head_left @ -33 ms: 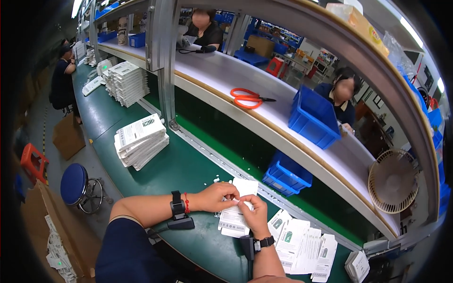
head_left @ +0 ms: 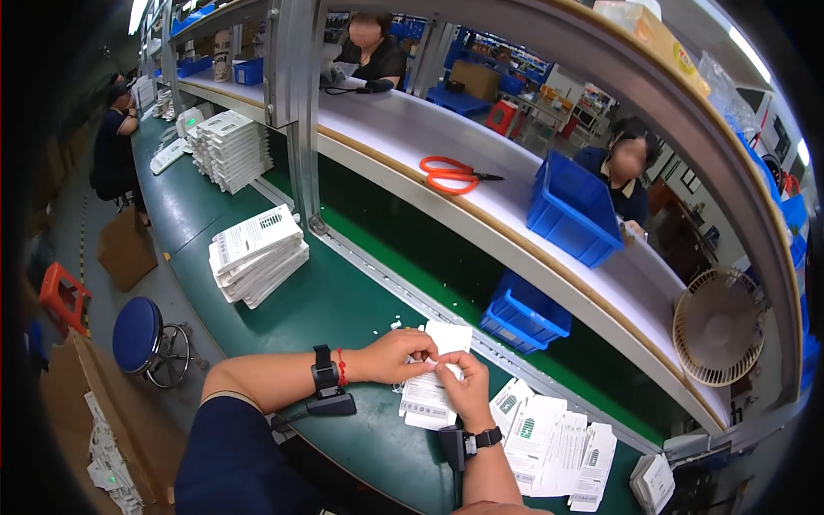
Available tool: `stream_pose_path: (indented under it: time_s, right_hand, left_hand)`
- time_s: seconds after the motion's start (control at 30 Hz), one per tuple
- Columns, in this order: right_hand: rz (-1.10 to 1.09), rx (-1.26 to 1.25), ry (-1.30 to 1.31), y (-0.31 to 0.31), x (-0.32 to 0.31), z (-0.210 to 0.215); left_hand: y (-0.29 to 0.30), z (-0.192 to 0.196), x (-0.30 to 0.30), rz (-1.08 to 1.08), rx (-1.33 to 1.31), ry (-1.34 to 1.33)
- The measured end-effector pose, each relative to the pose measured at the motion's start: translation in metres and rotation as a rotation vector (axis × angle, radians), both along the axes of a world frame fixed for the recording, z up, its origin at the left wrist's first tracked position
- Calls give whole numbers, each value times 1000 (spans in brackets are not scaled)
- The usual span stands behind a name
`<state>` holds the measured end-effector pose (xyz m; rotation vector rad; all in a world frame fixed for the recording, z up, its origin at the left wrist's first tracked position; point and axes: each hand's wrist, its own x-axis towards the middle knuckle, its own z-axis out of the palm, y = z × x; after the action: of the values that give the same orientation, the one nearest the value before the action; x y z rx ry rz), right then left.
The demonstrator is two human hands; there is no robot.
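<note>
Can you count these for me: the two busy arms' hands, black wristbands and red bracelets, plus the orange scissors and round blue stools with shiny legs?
Hands: 2 (left hand, right hand)
Black wristbands: 2
Red bracelet: 1
Orange scissors: 1 pair
Round blue stool: 1
Total: 7

Green-topped workbench [head_left: 343,287], white shelf [head_left: 382,129] above on metal posts [head_left: 305,167]. Grey floor [head_left: 176,299], yellow-black line [head_left: 82,233] at left. 1 round stool [head_left: 137,333], blue seat, chrome base; 2 red stools [head_left: 62,290], 1 beyond the shelf. Tube lights [head_left: 748,60] lit.
</note>
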<state>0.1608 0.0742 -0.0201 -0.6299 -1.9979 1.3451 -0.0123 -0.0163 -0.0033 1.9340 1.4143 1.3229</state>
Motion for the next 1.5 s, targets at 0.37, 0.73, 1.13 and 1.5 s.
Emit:
stream_pose_path:
  time_s: [0.37,0.73,1.13,1.5]
  right_hand:
    - [-16,53,24,3,-6,0]
    - [-4,48,-10,-2,-2,4]
    - [-10,-6,-2,2,1,-3]
    - [-23,15,-3,0,-1,5]
  left_hand:
    - [5,-3,-5,26,-9,1]
    - [1,-3,-2,9,-18,4]
    - [3,-6,0,-2,5,-32]
    - [2,-1,-1,-4,-37,-23]
